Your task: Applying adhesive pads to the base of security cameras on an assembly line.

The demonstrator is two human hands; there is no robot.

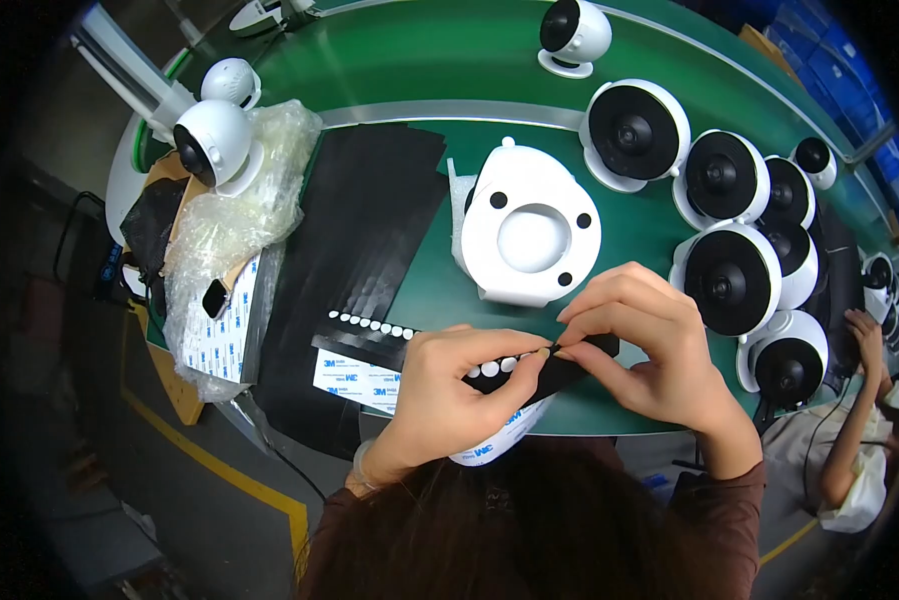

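My left hand (pixel 459 390) is closed, thumb and forefinger pinching the edge of a black sheet of pads (pixel 566 374) with a row of white round holes or dots. Close beside it, my right hand (pixel 644 345) is closed in a pinch at the same edge. A tiny black piece shows between the fingertips, too small to make out fully. Beyond my hands lies a white rounded housing (pixel 509 185), its underside facing up. It has a round recess and several black round pads. More black sheets (pixel 354 230) lie left of it, over white printed backing paper (pixel 354 380).
White camera-like units with black round fronts (pixel 734 280) crowd the right side; another (pixel 574 38) stands on the back ledge. Bubble wrap (pixel 234 240) and two white units (pixel 214 145) are at left. A co-worker's arm (pixel 859 400) reaches in at the right edge.
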